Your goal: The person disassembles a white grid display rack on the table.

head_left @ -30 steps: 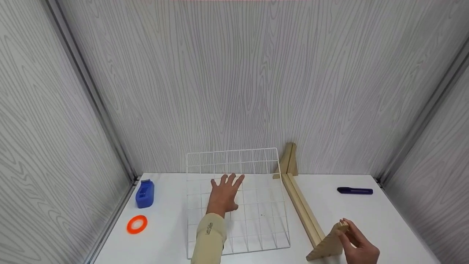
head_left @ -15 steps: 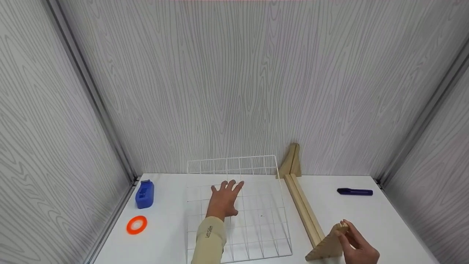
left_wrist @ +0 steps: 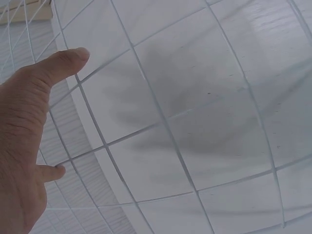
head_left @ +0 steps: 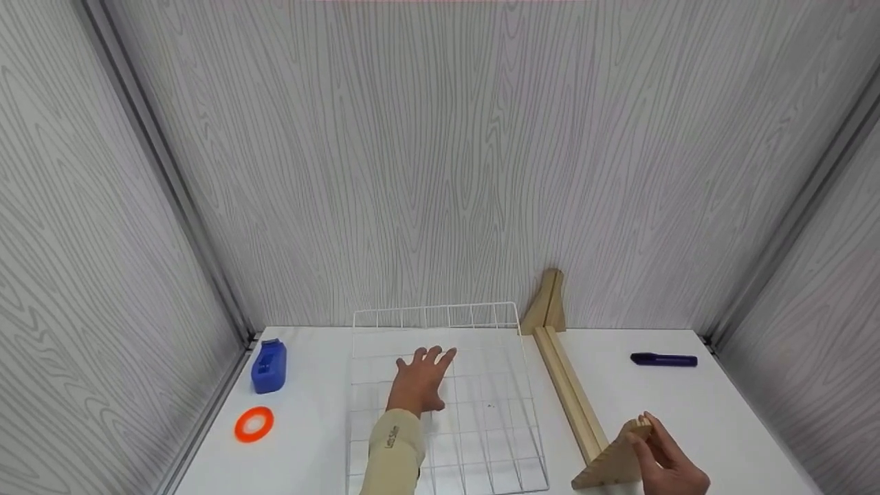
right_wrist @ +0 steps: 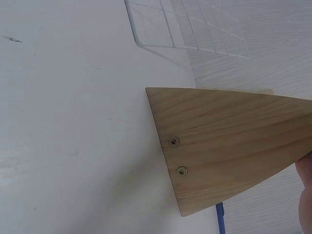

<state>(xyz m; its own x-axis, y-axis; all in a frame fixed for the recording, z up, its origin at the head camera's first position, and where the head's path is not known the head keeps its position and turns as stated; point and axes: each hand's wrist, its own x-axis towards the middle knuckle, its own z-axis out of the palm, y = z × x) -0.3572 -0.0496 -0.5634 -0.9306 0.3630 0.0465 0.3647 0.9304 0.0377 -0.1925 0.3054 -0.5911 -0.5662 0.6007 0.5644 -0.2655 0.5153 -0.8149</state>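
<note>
A white wire grid panel (head_left: 481,399) leans over the table's middle, its far edge raised and overlapping the back wall. My left hand (head_left: 417,385) is spread over it, fingers apart; in the left wrist view the thumb and one finger of that hand (left_wrist: 22,126) lie across the wires, with shadows on the tabletop beneath. To the right stands a wooden stand, a long grooved bar (head_left: 570,395) with an upright end piece at each end. My right hand (head_left: 670,460) pinches the top of the near end piece (head_left: 612,462). Two screw heads show in this end piece (right_wrist: 219,141).
On the left are a blue plastic tool (head_left: 269,366), resembling a tape dispenser, and an orange ring (head_left: 239,426). A dark purple pen-shaped tool (head_left: 664,359) lies at the right. Grey wood-patterned walls (head_left: 440,172) enclose the white table (head_left: 309,399) at back and sides.
The grid's far edge has sunk toward the table, with my left hand coming slightly nearer. The stand's far end has shifted a little to the right; my right hand keeps its pinch.
</note>
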